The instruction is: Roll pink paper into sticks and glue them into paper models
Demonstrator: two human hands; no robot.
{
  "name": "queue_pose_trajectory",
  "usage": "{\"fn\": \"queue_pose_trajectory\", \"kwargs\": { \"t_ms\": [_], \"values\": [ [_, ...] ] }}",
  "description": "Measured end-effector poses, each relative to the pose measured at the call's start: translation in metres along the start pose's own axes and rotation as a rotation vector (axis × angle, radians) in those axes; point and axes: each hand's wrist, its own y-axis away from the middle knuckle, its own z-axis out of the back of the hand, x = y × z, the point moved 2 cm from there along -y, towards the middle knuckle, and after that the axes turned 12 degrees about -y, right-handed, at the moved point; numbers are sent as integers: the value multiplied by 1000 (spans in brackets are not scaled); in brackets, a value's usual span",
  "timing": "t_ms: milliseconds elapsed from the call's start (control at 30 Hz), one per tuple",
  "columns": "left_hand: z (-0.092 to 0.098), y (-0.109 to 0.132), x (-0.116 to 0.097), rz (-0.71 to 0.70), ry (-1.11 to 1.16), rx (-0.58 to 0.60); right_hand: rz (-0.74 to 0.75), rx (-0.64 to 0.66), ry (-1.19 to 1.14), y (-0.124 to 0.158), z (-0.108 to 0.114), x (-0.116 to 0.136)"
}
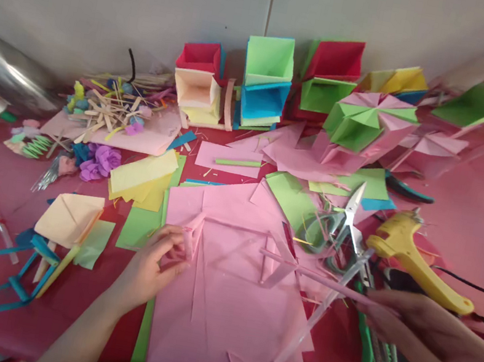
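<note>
My left hand pinches the corner of a pink frame made of thin rolled paper sticks, which hovers over the pink paper sheets. My right hand holds the end of a long pink paper stick that reaches left to the frame. A clear plastic ruler lies slanted under that stick.
Scissors, a yellow glue gun with a black cord and a green cutter lie to the right. Folded paper boxes stand along the wall. Wooden sticks, paper flowers and a blue stick frame sit at left.
</note>
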Motion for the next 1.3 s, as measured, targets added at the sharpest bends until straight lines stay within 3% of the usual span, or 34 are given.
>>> {"fn": "queue_pose_trajectory", "kwargs": {
  "t_ms": [33,133,233,333,600,767,1300],
  "values": [
    [0,0,0,-9,-3,3,-66,143,-67,-9,-16,7],
    [1,0,1,-18,-16,9,-198,349,-251,-31,-57,25],
    [2,0,3,-28,-31,21,-183,461,-289,-42,-80,35],
    [3,-1,5,-56,-48,18,-96,492,-251,-45,-90,40],
    [4,-1,7,-187,-164,-50,171,426,-140,-40,-104,36],
    [1,-1,7,-277,-253,-109,199,430,-106,-38,-101,35],
    [1,-3,3,-326,-214,-135,312,436,201,-28,-91,32]
  ]
}}
